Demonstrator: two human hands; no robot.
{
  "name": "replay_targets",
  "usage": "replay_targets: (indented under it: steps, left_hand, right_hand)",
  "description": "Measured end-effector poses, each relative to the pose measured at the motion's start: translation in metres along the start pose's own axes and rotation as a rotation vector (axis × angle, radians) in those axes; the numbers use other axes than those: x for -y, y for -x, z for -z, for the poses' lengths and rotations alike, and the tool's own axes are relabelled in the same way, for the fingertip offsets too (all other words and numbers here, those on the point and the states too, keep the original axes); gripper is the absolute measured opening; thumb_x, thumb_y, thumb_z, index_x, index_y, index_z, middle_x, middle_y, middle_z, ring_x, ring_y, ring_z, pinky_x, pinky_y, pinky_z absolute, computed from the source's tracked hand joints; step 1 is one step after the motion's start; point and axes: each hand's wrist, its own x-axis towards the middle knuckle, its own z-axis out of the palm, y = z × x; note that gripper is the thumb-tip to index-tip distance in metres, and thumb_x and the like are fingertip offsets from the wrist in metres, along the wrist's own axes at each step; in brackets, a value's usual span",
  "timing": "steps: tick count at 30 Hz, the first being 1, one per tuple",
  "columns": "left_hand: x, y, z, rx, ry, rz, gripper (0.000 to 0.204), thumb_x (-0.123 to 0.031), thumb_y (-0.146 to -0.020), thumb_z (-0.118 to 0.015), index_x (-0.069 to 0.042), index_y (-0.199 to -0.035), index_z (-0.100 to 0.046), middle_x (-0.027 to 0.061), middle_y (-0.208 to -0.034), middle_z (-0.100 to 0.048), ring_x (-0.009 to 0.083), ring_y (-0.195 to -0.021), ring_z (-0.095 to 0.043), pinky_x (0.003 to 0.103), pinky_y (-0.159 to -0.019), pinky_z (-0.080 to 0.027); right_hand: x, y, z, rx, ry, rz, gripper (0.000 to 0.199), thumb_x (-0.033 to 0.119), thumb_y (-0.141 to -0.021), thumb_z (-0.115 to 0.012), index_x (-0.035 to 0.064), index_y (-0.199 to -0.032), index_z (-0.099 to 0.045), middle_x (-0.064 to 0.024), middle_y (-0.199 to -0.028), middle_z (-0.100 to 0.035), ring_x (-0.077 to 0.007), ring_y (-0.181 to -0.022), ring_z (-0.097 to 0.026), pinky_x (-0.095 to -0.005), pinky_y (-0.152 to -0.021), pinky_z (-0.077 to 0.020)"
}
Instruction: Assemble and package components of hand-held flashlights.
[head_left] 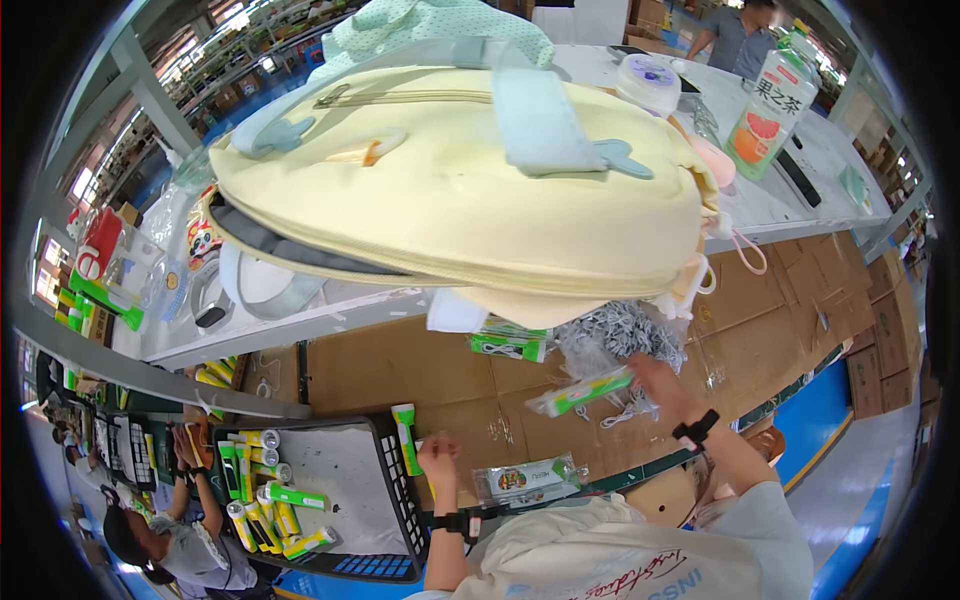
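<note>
My right hand [660, 388] is closed on one end of a slim green-and-white package [590, 392] in clear wrap, held over the cardboard-covered bench. Under and behind it lies a heap of grey-white cables [625, 335] in clear plastic. My left hand [440, 460] is curled near the bench's front edge; what its fingers hold, if anything, is hidden. Just left of it a green-and-white flashlight [406, 436] leans by the crate. A clear bag with a printed card [525, 480] lies between my hands. Another green package [508, 345] rests farther back.
A black crate [405, 500] at left holds several yellow and green flashlights [262, 520]. A pale yellow bag [450, 190] overhangs the bench from a white shelf [380, 325]. A drink bottle [770, 110] stands there. Another person [170, 540] works at far left.
</note>
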Motion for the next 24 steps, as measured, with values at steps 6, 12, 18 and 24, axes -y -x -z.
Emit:
replay_targets:
  steps: [6, 12, 18, 24]
  left_hand:
    - [-0.001, 0.019, -0.021, 0.132, -0.472, -0.292, 0.012, -0.008, -0.082, -0.063, 0.000, -0.089, -0.066, 0.0143, -0.078, -0.063, 0.0285, -0.065, -0.061, 0.036, -0.058, -0.050]
    - [0.022, 0.029, -0.019, 0.196, -0.758, -0.456, 0.017, -0.018, -0.082, -0.063, -0.002, -0.087, -0.066, 0.0191, -0.100, -0.060, 0.0381, -0.083, -0.059, 0.042, -0.070, -0.048]
    - [0.006, 0.063, -0.020, 0.439, -1.053, -0.674, 0.038, -0.022, -0.072, -0.073, -0.002, -0.100, -0.057, 0.0162, -0.106, -0.054, 0.0352, -0.095, -0.055, 0.042, -0.071, -0.047]
    - [0.057, 0.080, -0.019, 0.882, -1.037, -0.656, 0.057, -0.013, -0.060, -0.080, -0.005, -0.105, -0.046, 0.0153, -0.104, -0.051, 0.0334, -0.103, -0.052, 0.042, -0.082, -0.048]
  right_hand:
    - [-0.045, -0.076, 0.027, -0.456, -0.116, -0.300, 0.021, 0.003, -0.084, -0.057, -0.0029, -0.103, -0.051, -0.0158, -0.077, -0.064, -0.0252, -0.069, -0.066, -0.0369, -0.059, -0.0510]
    - [-0.155, -0.147, 0.012, -0.739, -0.949, -0.164, 0.036, 0.021, -0.093, -0.053, 0.0016, -0.118, -0.037, -0.0105, -0.090, -0.061, -0.0333, -0.077, -0.068, -0.0383, -0.064, -0.0591]
    - [-0.049, -0.133, -0.057, -0.637, -0.135, -0.100, 0.034, 0.018, -0.088, -0.056, 0.0043, -0.117, -0.048, -0.0081, -0.104, -0.057, -0.0226, -0.089, -0.060, -0.0384, -0.076, -0.0512]
    - [0.039, 0.033, -0.164, 0.424, 0.126, 0.283, 0.052, 0.013, -0.082, -0.059, 0.0018, -0.130, -0.043, -0.0184, -0.134, -0.043, -0.0331, -0.123, -0.042, -0.0404, -0.102, -0.0363]
